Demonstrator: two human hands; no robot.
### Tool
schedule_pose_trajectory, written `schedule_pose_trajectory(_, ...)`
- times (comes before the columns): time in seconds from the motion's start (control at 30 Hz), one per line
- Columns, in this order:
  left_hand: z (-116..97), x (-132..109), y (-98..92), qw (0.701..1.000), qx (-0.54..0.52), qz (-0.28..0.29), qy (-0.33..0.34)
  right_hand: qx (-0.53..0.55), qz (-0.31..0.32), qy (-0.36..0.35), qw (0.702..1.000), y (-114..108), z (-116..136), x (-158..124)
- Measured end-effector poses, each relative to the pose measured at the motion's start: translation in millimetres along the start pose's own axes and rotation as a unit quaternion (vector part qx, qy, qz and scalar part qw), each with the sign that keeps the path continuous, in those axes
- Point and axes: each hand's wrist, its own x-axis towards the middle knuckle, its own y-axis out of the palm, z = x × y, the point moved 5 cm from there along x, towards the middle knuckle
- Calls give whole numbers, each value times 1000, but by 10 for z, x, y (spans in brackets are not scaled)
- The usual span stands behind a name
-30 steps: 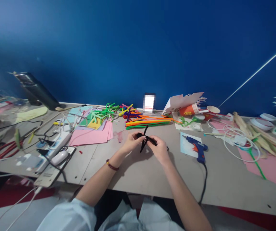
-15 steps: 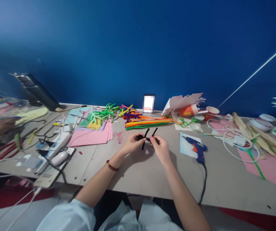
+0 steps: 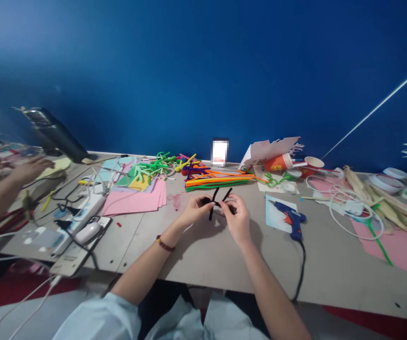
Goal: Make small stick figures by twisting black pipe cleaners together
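Worktop (image 3: 203, 262): grey, flat, running across the scene below the far wall. It carries all items listed below except the workpiece, which appears to be held just above it.

Pink sheets (image 3: 128, 202): stacked to the left of the hands, well apart from the workpiece.

Bundle of coloured stems (image 3: 220, 181): lies just beyond the hands on the far side, orange and green lengths roughly parallel.

Glue gun (image 3: 297, 222): blue, lying to the right, near the right hand but not touching it.

Hands: the left hand (image 3: 195, 211) and the right hand (image 3: 239, 218) face each other at the centre. Each grip is a pinch between thumb and fingers, and both are grasping the workpiece.

Workpiece: black stems (image 3: 214, 195), located between the two hands. Two lengths project toward the far side, one beside each thumb; the left one also extends toward the near side. The join between them is partly hidden by the fingers.

Handling (judged): very light, with a soft pile over what is probably a bendable wire core. Slipping is unlikely; over-bending and crushed pile are the likelier faults. Pinch close to the crossing for control. Avoid pulling on the free tips, which may be sharp.
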Motion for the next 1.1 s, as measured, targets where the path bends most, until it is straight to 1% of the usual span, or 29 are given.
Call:
schedule_pose_trajectory(0.07,-8,-1,6,1000,0,5,-1,-4,-6,-11,1000,-3,15,-10)
schedule_pose_trajectory(0.27,-14,6,-2,1000,-14,-8,-7,-20,28,-21,999,18,3,3)
schedule_pose_trajectory(0.33,3,8,-15,1000,-22,-16,-12,-47,33,-42,997,11,9,19)
schedule_pose_trajectory(0.43,28,9,-40,999,-31,-23,-18,-98,48,-100,989,12,44,34)
schedule_pose_trajectory(0.5,39,10,-43,999,-31,-14,-17,-117,60,-129,983,21,61,36)
schedule_pose_trajectory(0.57,47,10,-41,1000,-28,-3,-13,-112,76,-136,981,34,61,35)
schedule_pose_trajectory(0.67,58,13,-52,1000,-27,-3,-12,-87,115,-107,984,72,23,28)
schedule_pose_trajectory(0.77,64,19,-62,999,-30,-3,-14,-58,134,-53,988,95,-52,21)
schedule_pose_trajectory(0.9,52,27,-70,1000,-25,-8,-10,-8,135,15,991,112,-157,16)
schedule_pose_trajectory(1.0,43,30,-72,1000,-17,-19,-7,28,122,59,990,118,-198,17)
schedule_pose_trajectory(1.1,54,33,-68,999,-19,-22,-16,50,103,70,991,113,-181,18)
